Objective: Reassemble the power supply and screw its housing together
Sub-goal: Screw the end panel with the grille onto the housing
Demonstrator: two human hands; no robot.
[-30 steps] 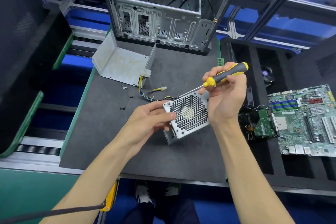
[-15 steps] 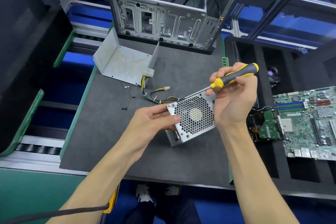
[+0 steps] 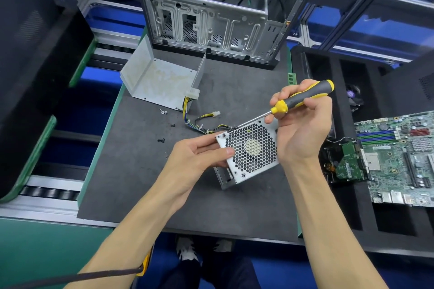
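Observation:
The power supply (image 3: 249, 150), a silver box with a honeycomb fan grille, is tilted up on the dark mat (image 3: 131, 171). My left hand (image 3: 199, 155) grips its left edge between thumb and fingers. My right hand (image 3: 303, 124) holds a yellow and grey screwdriver (image 3: 303, 97); its tip sits at the grille's upper left corner. The supply's yellow and black cable bundle (image 3: 197, 122) trails to the left. The bent metal housing cover (image 3: 159, 80) lies apart at the back left. Loose screws (image 3: 163, 112) lie in front of it.
An open computer case (image 3: 211, 14) stands at the back of the mat. A black foam tray (image 3: 352, 206) to the right holds a motherboard (image 3: 399, 159) and a hard drive (image 3: 345, 162). Conveyor rails (image 3: 47, 192) and dark bins lie on the left.
The view has shifted slightly. Both hands keep their hold on the power supply and the screwdriver, whose tip stays at the same corner of the grille.

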